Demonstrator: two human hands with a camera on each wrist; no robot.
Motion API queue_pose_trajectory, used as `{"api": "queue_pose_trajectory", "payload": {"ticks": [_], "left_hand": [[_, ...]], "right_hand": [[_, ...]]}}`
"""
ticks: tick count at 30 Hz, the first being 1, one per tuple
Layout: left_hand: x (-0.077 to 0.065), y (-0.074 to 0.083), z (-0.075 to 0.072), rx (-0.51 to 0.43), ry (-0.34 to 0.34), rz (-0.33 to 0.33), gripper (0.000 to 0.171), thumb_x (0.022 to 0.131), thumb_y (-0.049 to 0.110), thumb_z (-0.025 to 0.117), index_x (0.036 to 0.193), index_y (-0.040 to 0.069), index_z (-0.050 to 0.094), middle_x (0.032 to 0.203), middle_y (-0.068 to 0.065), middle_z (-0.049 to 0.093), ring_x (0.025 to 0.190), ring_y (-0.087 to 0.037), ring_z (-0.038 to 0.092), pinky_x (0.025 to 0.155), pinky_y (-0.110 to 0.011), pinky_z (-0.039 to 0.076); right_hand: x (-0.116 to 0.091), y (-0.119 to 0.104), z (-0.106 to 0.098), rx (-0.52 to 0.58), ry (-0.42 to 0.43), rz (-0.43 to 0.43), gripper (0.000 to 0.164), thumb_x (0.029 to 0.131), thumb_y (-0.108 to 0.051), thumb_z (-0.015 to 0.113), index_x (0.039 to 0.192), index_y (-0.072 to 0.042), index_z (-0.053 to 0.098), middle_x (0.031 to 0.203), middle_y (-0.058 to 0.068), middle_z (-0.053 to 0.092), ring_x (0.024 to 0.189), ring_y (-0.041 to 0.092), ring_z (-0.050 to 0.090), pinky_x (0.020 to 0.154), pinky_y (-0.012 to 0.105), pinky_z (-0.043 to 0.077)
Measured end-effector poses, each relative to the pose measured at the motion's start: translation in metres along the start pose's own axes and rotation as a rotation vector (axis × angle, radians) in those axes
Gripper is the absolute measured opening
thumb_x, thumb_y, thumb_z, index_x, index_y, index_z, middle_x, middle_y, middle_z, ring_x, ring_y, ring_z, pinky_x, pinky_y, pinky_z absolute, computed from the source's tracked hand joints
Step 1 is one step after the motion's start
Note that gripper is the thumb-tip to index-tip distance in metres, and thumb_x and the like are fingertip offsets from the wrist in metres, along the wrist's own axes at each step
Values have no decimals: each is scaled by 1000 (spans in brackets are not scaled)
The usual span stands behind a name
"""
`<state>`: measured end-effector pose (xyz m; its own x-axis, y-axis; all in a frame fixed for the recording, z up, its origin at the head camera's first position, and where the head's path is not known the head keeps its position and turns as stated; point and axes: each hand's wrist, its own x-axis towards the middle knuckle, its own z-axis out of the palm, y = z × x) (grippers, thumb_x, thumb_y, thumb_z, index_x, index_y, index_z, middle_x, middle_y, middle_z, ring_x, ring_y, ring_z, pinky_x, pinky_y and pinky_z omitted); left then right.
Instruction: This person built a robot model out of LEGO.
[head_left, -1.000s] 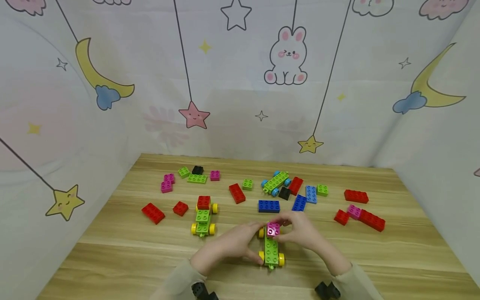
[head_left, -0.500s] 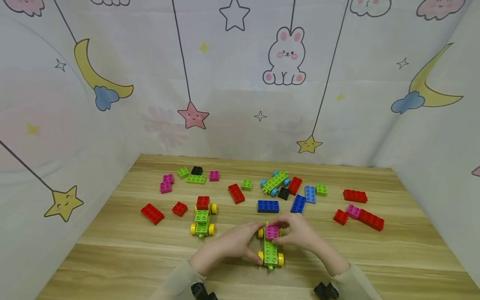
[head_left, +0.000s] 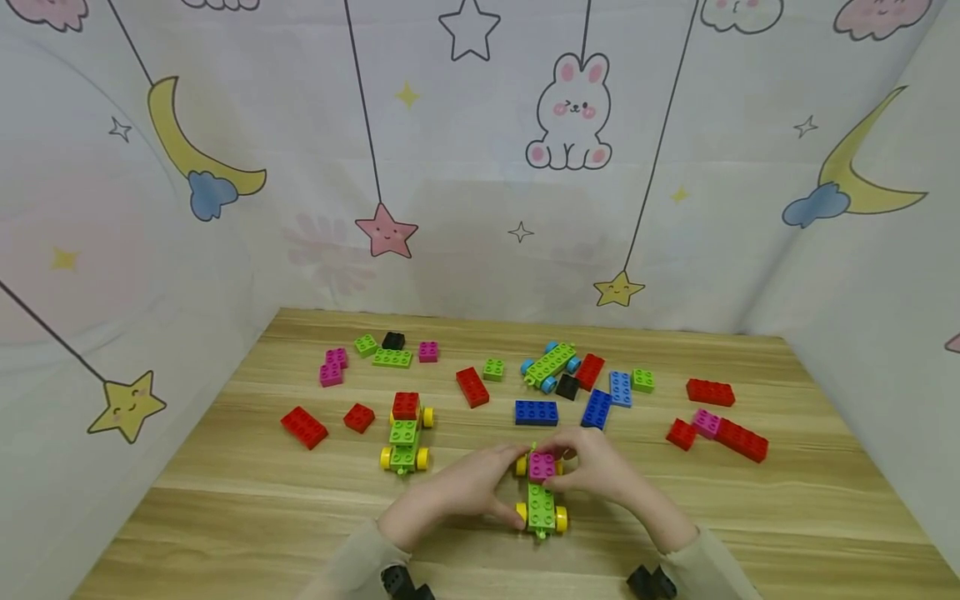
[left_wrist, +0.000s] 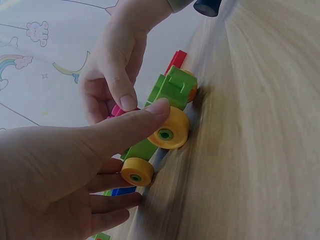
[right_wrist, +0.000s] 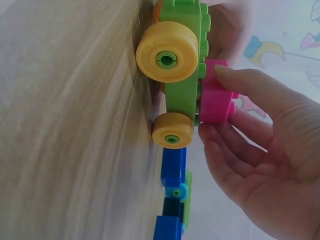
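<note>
A green toy car base (head_left: pixel 542 510) with yellow wheels (left_wrist: pixel 172 127) stands on the table before me. My left hand (head_left: pixel 472 483) holds it from the left, thumb by the near wheel and fingers by the far one. A pink two-by-two brick (right_wrist: pixel 216 95) is pinched between thumb and fingers of my right hand (head_left: pixel 596 462). The brick sits over the studs at the base's far end. In the right wrist view some green studs show between brick and base.
Left of my hands stands another green car (head_left: pixel 405 437) with a red brick on it. Behind lie a blue brick (head_left: pixel 536 412) and a green base with blue wheels (head_left: pixel 551 367). Red bricks (head_left: pixel 742 439) lie at the right, others (head_left: pixel 304 427) at the left. A printed cloth hangs behind the table.
The pink brick has shifted slightly toward me along the car base, still pinched by my right hand. My left hand keeps its hold on the base.
</note>
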<state>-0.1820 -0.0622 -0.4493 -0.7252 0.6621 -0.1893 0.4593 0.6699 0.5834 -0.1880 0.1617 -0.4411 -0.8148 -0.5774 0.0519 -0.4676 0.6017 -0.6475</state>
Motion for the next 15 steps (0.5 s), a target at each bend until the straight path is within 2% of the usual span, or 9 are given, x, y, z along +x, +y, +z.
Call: {"api": "queue_pose_trajectory", "payload": {"ticks": [5,8,12,15], "left_hand": [[0,-1,0,8,3,4,97,72,41,85,149,6,37,151,-9,44,137,-24,45,113,-38,38],[-1,-1,0,7,2,3,97,72,42,85,150,7,37,151,-9,45,137,-24,45,112,-38,39],[0,-1,-1,-3,-8,-3,97,73,44,84,150,9,37,151,-7,44,137,-23,45,112,-39,39],[0,0,-1,-4,-10,-2,97,73,44,84,151,9,37,152,-7,44,137,-23,45,112,-39,39]], "right_hand": [[1,-1,-1,-2,-9,1,40,74,-24,85,108,-6,72,101,1,71,89,12,63,78,25,55],[1,-2,-2,-3,-7,-2,42,75,-25,85,109,-6,71,102,3,71,90,14,64,79,28,56],[0,-2,-2,5,9,-9,37,78,-25,83,108,-6,72,102,3,72,92,15,65,81,35,57],[0,-3,-1,13,14,-16,31,80,-23,80,107,-7,73,100,1,72,91,14,65,81,36,58]]}}
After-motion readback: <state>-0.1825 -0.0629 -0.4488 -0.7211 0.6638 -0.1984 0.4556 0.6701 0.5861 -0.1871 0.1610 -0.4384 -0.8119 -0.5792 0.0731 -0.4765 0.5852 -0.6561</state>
